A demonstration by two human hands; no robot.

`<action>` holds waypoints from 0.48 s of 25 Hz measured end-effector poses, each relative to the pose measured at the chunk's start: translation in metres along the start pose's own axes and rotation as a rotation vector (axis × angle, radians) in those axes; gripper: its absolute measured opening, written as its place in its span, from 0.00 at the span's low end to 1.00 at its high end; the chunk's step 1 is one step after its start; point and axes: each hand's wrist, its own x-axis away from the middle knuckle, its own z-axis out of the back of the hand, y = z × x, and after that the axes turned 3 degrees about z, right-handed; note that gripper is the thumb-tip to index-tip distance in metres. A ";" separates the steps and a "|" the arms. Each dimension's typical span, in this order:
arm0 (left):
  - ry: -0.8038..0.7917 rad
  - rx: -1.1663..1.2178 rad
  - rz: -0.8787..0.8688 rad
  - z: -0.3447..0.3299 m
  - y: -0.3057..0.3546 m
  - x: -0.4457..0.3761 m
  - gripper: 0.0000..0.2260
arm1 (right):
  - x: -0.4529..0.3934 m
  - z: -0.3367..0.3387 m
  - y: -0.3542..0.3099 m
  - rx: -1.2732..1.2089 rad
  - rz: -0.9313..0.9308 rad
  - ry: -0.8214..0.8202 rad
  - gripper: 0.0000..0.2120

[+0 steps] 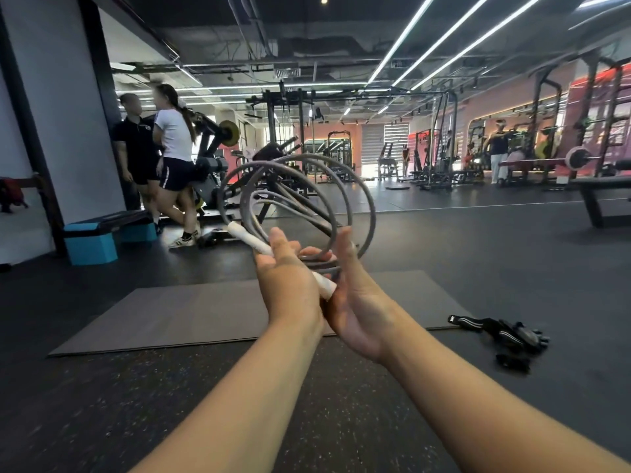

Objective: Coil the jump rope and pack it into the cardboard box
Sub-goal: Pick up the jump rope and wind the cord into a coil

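Note:
The grey jump rope (365, 206) stands in several loose coils in the air in front of me, above a floor mat. Its white handle (246, 238) pokes out up-left of my left hand (290, 285), and the handle's lower end shows between my two palms. My right hand (358, 302) presses against the coils and handle from the right, fingers pointing up. Both hands hold the bundle together. No cardboard box is in view.
A dark grey mat (164, 319) lies on the black rubber floor below my hands. Black gloves and straps (505, 336) lie to the right. A blue step platform (102, 237) and two standing people (157, 155) are at the left, gym machines behind.

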 end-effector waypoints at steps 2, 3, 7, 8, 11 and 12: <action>0.111 -0.108 -0.033 0.003 -0.003 -0.001 0.13 | -0.005 -0.009 -0.001 0.148 0.084 0.115 0.24; 0.164 -0.159 -0.053 0.004 -0.004 0.000 0.12 | -0.008 -0.008 0.001 0.216 0.115 0.202 0.21; 0.204 -0.216 0.057 0.004 -0.017 0.008 0.16 | -0.012 -0.009 -0.001 0.262 0.191 0.476 0.17; 0.156 -0.084 0.142 0.004 -0.019 0.009 0.16 | -0.012 -0.011 -0.001 0.236 0.195 0.491 0.18; -0.011 0.148 0.280 0.011 -0.024 0.013 0.19 | -0.012 -0.014 0.007 0.378 0.247 0.518 0.17; -0.015 0.142 0.277 0.013 -0.024 0.014 0.20 | -0.013 -0.013 0.010 0.438 0.273 0.526 0.17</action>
